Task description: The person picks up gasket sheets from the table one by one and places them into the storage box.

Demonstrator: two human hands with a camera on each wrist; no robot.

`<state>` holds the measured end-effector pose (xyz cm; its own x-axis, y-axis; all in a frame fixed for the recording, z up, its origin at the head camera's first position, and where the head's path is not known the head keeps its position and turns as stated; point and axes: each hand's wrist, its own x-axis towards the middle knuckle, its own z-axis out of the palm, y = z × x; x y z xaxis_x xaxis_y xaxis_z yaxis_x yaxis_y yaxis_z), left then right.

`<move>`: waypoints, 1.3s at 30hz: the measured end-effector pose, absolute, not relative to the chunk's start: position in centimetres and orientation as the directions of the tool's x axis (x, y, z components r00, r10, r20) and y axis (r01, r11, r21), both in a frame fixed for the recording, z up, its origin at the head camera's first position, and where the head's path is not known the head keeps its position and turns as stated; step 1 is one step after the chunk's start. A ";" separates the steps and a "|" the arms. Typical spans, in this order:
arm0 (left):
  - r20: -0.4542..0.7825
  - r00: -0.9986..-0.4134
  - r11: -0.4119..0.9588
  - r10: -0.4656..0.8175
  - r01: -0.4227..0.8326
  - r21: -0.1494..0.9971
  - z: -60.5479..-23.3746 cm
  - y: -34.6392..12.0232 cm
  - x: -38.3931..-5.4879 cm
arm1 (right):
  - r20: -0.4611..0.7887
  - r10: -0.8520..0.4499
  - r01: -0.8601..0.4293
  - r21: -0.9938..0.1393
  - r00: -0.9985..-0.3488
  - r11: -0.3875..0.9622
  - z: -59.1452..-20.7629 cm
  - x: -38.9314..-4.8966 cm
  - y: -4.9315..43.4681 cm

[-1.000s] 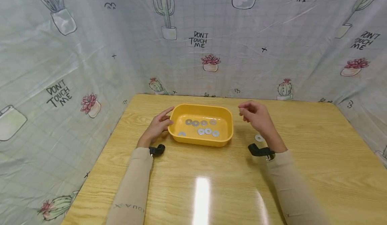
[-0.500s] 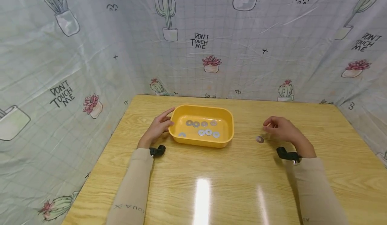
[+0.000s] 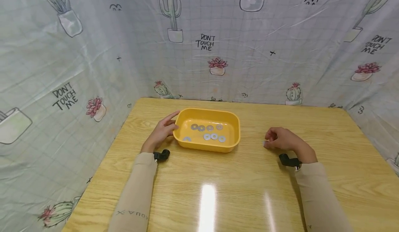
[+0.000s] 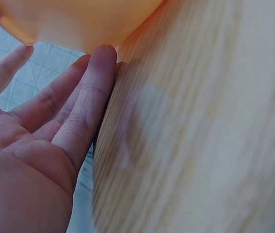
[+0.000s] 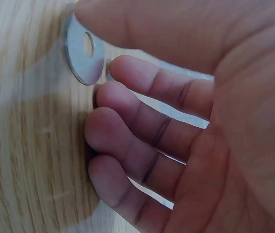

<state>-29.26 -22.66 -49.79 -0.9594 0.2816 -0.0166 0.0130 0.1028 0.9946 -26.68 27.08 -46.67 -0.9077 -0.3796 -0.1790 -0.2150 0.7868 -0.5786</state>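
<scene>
A yellow plastic tray [image 3: 199,145] with several flat metal washers [image 3: 214,136] inside sits on the table. My left hand [image 3: 159,135] rests at its left end, thumb at the rim. In the left wrist view the extended fingers of my left hand [image 4: 55,111] touch the tray's outer wall [image 4: 74,24]. Right of the tray, my right hand [image 3: 283,140] is down at the tabletop, its thumb on a single washer [image 3: 264,143]. The right wrist view shows the thumb over the top edge of this washer [image 5: 83,53], with the bent index finger beside its other edge.
The wooden table [image 3: 174,187] spreads around the tray and hands. A cloth printed with cacti and lettering [image 3: 193,72] stands behind it and along the sides. Black wrist cameras [image 3: 288,160] sit inside both wrists.
My right hand first moves right from beside the tray, past the loose washer, then down and slightly left until its thumb meets the washer. My left hand and the tray stay put.
</scene>
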 end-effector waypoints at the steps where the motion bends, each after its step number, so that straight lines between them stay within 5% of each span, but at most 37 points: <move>1: -0.015 -0.959 0.105 0.284 0.015 0.994 -49.8 -22.7 -29.3 | -0.177 -0.386 -0.224 -0.573 -0.905 0.788 -46.7 -26.6 27.1; 39: -0.050 -0.953 0.107 0.297 -0.019 0.994 -49.0 -22.6 -29.2 | -0.150 -0.322 -0.211 -0.494 -0.935 0.843 -46.7 -26.0 25.1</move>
